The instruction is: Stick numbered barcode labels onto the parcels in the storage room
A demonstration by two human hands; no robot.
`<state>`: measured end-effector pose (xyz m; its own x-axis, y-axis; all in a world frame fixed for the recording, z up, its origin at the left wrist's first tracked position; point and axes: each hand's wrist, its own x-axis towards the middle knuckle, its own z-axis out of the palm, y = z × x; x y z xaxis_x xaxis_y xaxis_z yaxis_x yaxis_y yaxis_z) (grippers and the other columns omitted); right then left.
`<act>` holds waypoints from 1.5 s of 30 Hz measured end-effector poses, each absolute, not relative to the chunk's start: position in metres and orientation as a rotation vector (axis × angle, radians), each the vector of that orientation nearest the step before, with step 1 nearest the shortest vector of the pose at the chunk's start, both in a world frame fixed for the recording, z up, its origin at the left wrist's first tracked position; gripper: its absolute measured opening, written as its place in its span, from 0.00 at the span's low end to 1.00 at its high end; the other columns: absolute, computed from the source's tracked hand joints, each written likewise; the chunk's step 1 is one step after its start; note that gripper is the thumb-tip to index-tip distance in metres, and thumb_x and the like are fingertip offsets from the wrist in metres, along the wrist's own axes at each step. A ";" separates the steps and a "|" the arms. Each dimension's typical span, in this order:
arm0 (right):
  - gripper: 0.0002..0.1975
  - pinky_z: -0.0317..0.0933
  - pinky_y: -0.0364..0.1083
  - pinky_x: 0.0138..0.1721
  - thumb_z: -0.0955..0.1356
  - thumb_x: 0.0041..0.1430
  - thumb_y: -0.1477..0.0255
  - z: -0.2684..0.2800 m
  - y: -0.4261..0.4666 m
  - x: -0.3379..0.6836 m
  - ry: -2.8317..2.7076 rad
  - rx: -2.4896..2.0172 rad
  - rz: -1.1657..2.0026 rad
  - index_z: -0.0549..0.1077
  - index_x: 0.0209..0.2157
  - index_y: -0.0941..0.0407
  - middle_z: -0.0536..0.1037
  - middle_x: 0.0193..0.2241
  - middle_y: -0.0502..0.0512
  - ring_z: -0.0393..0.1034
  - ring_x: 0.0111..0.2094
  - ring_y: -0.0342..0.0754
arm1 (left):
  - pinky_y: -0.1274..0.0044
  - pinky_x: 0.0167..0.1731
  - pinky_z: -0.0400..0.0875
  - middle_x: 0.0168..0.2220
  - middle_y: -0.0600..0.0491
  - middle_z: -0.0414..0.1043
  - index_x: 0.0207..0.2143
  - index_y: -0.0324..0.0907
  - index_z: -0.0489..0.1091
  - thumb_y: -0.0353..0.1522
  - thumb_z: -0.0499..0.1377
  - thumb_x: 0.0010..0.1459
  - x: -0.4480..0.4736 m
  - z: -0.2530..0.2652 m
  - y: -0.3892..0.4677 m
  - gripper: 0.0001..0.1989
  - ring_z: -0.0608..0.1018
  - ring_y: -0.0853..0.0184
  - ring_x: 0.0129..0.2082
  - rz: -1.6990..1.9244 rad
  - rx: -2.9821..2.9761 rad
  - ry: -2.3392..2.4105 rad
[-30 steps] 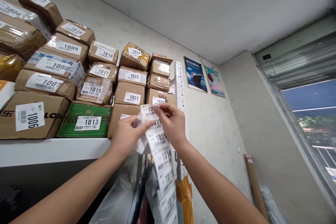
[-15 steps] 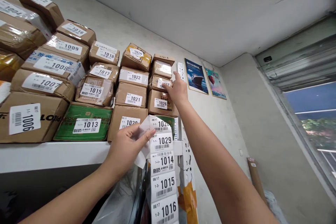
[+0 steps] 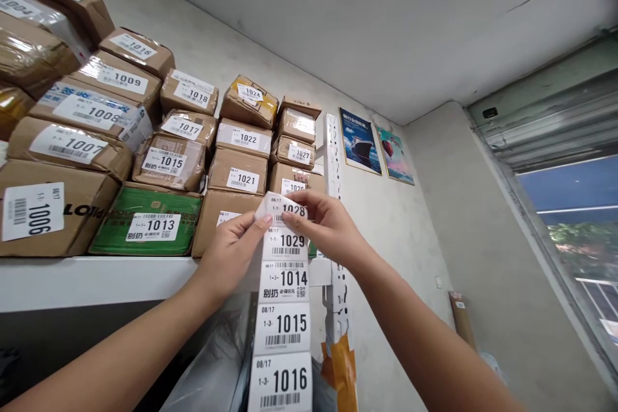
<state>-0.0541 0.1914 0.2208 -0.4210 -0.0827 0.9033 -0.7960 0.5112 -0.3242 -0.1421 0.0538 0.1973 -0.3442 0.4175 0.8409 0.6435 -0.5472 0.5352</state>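
Observation:
A strip of white barcode labels [image 3: 284, 328] hangs down in front of the shelf, printed 1028, 1029, 1014, 1015 and 1016 from top to bottom. My left hand [image 3: 229, 251] pinches the strip's upper left edge between thumb and fingers. At the top label, 1028, my right hand [image 3: 331, 225] has its thumb on the printed face and its fingers behind. Just beyond the hands stand stacked cardboard boxes, among them the box labelled 1027 [image 3: 284, 149], the box labelled 1021 [image 3: 222, 170] and one marked 1026, partly covered by the strip and my right hand.
A white shelf [image 3: 120, 283] carries several labelled parcels, including a green box [image 3: 116, 222]. Its perforated upright [image 3: 332, 161] has orange tape [image 3: 344, 367] low down. Two posters [image 3: 360, 141] hang on the wall, and a window with a shutter is at right.
My right hand has come down from the box labelled 1027 to the top label of the strip. The strip and my left hand have shifted slightly left and up.

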 end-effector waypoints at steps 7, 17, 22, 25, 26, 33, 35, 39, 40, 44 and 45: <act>0.11 0.63 0.42 0.27 0.75 0.42 0.68 0.216 0.199 -0.065 -1.621 0.643 1.251 0.74 0.30 0.55 0.75 0.24 0.47 0.67 0.25 0.40 | 0.78 0.30 0.69 0.30 0.54 0.77 0.33 0.42 0.73 0.42 0.61 0.52 -0.139 0.197 0.066 0.14 0.75 0.67 0.31 -1.860 -1.523 -1.402; 0.03 0.66 0.47 0.32 0.72 0.46 0.72 0.217 0.187 -0.072 -1.396 0.639 0.956 0.75 0.26 0.54 0.76 0.25 0.49 0.70 0.28 0.44 | 0.78 0.25 0.67 0.30 0.53 0.76 0.38 0.42 0.72 0.44 0.65 0.47 -0.134 0.199 0.074 0.19 0.75 0.67 0.27 -1.861 -1.409 -1.433; 0.02 0.64 0.45 0.30 0.72 0.49 0.73 0.276 0.193 -0.081 -1.273 0.640 0.644 0.75 0.27 0.55 0.76 0.25 0.49 0.68 0.26 0.43 | 0.77 0.24 0.68 0.28 0.53 0.78 0.32 0.42 0.75 0.45 0.65 0.47 -0.135 0.213 0.066 0.16 0.76 0.65 0.26 -1.838 -1.383 -1.459; 0.02 0.62 0.44 0.31 0.70 0.53 0.75 0.336 0.207 -0.089 -1.124 0.486 0.516 0.74 0.27 0.56 0.74 0.23 0.48 0.67 0.26 0.42 | 0.78 0.25 0.68 0.26 0.54 0.78 0.27 0.42 0.75 0.44 0.63 0.49 -0.136 0.214 0.060 0.14 0.76 0.66 0.27 -1.756 -1.355 -1.458; 0.02 0.62 0.44 0.33 0.70 0.53 0.76 0.355 0.213 -0.091 -1.112 0.415 0.493 0.74 0.28 0.57 0.74 0.24 0.48 0.67 0.27 0.42 | 0.79 0.25 0.68 0.26 0.54 0.78 0.27 0.42 0.75 0.44 0.63 0.50 -0.137 0.212 0.058 0.14 0.76 0.67 0.26 -1.762 -1.364 -1.459; 0.11 0.61 0.52 0.42 0.68 0.53 0.79 0.408 0.231 -0.096 -1.380 -0.031 0.111 0.74 0.40 0.57 0.75 0.36 0.59 0.70 0.40 0.54 | 0.80 0.24 0.71 0.26 0.56 0.78 0.29 0.44 0.75 0.46 0.64 0.48 -0.150 0.202 0.044 0.15 0.77 0.68 0.26 -1.860 -1.388 -1.454; 0.24 0.61 0.56 0.43 0.70 0.50 0.81 0.403 0.224 -0.091 -1.382 -0.080 0.038 0.68 0.50 0.56 0.71 0.45 0.65 0.68 0.45 0.60 | 0.80 0.25 0.71 0.26 0.56 0.78 0.30 0.44 0.75 0.46 0.65 0.48 -0.149 0.201 0.042 0.15 0.77 0.68 0.26 -1.896 -1.428 -1.446; 0.18 0.65 0.52 0.41 0.69 0.53 0.77 0.374 0.207 -0.072 -1.463 0.127 0.109 0.69 0.47 0.57 0.73 0.42 0.61 0.69 0.42 0.54 | 0.80 0.25 0.71 0.27 0.55 0.78 0.31 0.43 0.75 0.46 0.63 0.50 -0.146 0.203 0.038 0.15 0.77 0.68 0.27 -1.898 -1.501 -1.396; 0.13 0.66 0.49 0.38 0.68 0.56 0.74 0.363 0.203 -0.067 -1.579 0.307 0.217 0.70 0.45 0.56 0.74 0.39 0.58 0.71 0.40 0.50 | 0.80 0.25 0.70 0.26 0.55 0.78 0.31 0.43 0.75 0.46 0.62 0.51 -0.145 0.206 0.038 0.16 0.76 0.68 0.27 -1.890 -1.533 -1.391; 0.10 0.66 0.43 0.29 0.72 0.50 0.65 0.309 0.195 -0.055 -1.991 0.871 0.642 0.75 0.32 0.56 0.77 0.31 0.52 0.72 0.30 0.44 | 0.79 0.23 0.68 0.23 0.53 0.76 0.27 0.41 0.75 0.46 0.60 0.52 -0.140 0.220 0.041 0.17 0.74 0.68 0.23 -1.869 -1.639 -1.496; 0.10 0.65 0.43 0.28 0.74 0.46 0.65 0.297 0.195 -0.055 -1.988 0.869 0.691 0.75 0.29 0.56 0.77 0.28 0.51 0.71 0.29 0.43 | 0.79 0.23 0.68 0.23 0.53 0.76 0.27 0.40 0.75 0.44 0.61 0.51 -0.138 0.223 0.044 0.16 0.74 0.68 0.23 -1.865 -1.636 -1.510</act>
